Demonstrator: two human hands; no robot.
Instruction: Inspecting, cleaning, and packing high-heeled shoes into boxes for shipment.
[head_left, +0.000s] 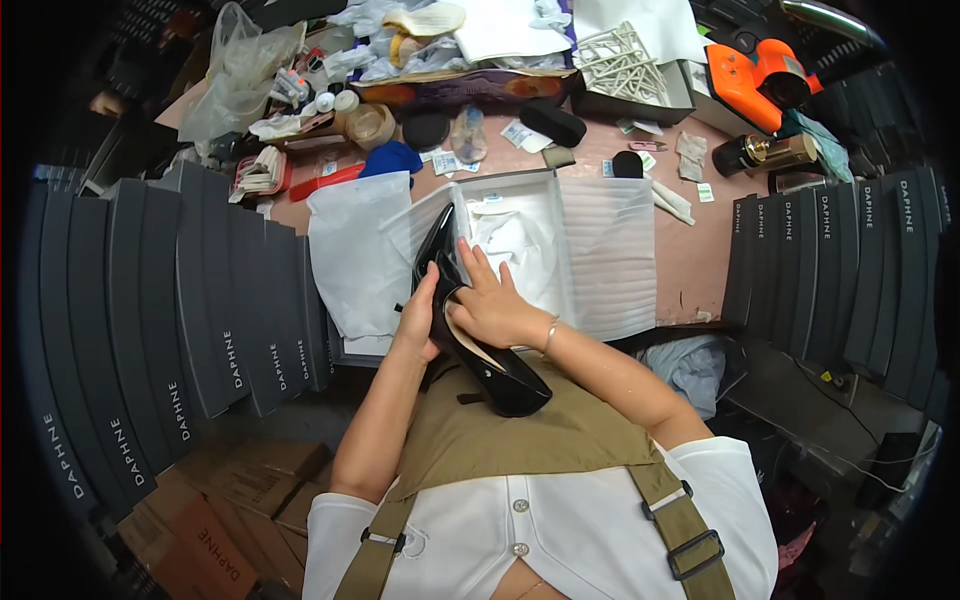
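Observation:
A glossy black pointed-toe pump [508, 384] lies slantwise in front of my body, its toe pointing away and its heel end over my olive apron [590, 425]. My left hand [418, 318] grips it along the left side. Across its opening rests my right hand [490, 305], fingers spread and touching the upper; the thumb is partly hidden. Small black tips stick out to the left of the shoe, and I cannot tell whether a second shoe lies underneath. Just beyond my hands is an open shoe box [562, 235] with white tissue paper [518, 240] inside.
Grey shoe boxes stand in rows at left [150, 300] and right [800, 260]. Wrapping sheets [612, 250] flank the open box. Farther back are a tray of white sticks [625, 65], an orange tool [745, 80], jars and a blue cloth [392, 158]. Cardboard cartons [250, 480] sit lower left.

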